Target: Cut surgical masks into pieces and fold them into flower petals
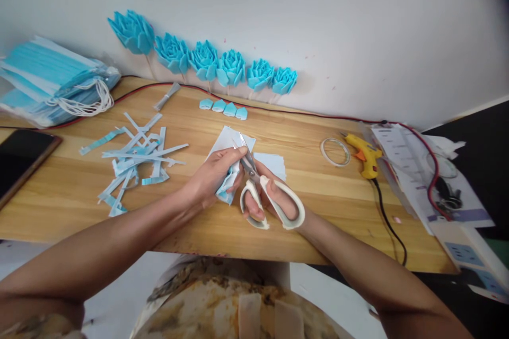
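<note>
In my left hand (214, 172) is a crumpled piece of light blue mask fabric (227, 186), its fingers closed round it. My right hand (274, 190) grips a pair of scissors (288, 204) by the cream handles, thumb in one loop and fingers in the other. The metal blades point away from me, up beside my left thumb, slightly parted. Behind the hands a pale fabric sheet (224, 139) lies on the wooden table (199, 233). A small stack of pale squares (271, 164) shows just right of the blades, partly covered by my right hand.
Cut strips (137, 156) lie piled at left, near a phone (24, 161) and a bag of blue masks (51, 82). Several blue fabric flowers (204, 60) lean on the wall above folded petals (223, 107). At right are a tape roll (335, 152), yellow glue gun (366, 156) and papers (413, 153).
</note>
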A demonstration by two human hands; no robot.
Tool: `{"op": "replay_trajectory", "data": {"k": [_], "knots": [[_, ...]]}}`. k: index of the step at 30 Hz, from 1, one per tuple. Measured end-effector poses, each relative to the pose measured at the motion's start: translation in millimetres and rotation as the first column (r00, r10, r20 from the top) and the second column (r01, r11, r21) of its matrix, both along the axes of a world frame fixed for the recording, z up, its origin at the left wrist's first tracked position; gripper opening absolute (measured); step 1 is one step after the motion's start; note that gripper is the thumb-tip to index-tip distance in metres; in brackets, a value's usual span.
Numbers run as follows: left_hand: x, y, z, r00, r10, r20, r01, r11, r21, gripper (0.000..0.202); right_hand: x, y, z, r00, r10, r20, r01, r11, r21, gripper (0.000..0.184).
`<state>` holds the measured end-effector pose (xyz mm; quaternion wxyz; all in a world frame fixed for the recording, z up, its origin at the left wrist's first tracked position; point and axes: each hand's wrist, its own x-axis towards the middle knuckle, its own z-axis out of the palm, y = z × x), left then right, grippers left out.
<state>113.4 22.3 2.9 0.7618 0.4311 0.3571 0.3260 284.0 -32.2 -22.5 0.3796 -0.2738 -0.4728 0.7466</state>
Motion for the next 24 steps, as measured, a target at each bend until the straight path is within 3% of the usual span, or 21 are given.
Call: {"op": "replay_trajectory", "data": {"k": [12, 18, 24], "knots": [[-0.3, 1.8, -1.0, 1.0, -0.003, -0.003, 0.003, 0.997, -0.079, 0.059, -1.6, -0.2, -4.2, 0.998, 0.028, -0.063, -0.027, 1.0, 0.011, 0.069], [0.2, 1.3, 0.9, 1.0, -0.016, 0.004, 0.016, 0.999, -0.036, 0.069, 1.7, 1.1, -4.5, 1.0, 0.006, -0.021, -0.006, 1.0, -0.006, 0.08], [1.8, -2.2, 10.0, 0.998, 0.053, 0.023, -0.054, 0.998, 0.026, 0.047, 5.2, 1.8, -3.1, 1.0, -0.013, -0.022, 0.012, 1.0, -0.016, 0.078]]}}
